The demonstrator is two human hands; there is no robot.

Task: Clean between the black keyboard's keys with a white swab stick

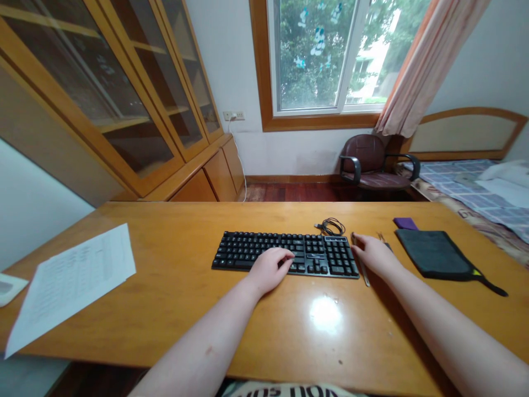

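A black keyboard (260,251) lies flat on the wooden desk. My left hand (268,270) rests over its lower middle keys, thumb and fingertips drawn together in a pinch; whatever is between them, if anything, is too small to make out. Beside the keyboard's right end is my right hand (376,255), its thumb and fingers closed at the upper end of a slim metal tool (365,275), which slants along the keyboard's edge. Partly hidden behind that hand is a small object with thin brassy prongs (381,237). The keyboard's coiled black cable (332,225) lies behind it.
To the right are a black zip pouch (433,253) with a strap and a purple item (405,223). Printed paper sheets (78,281) lie at the left, near a white object (10,288). Past the wooden desk (173,309) stand a chair (367,162) and a glass-fronted cabinet (182,132).
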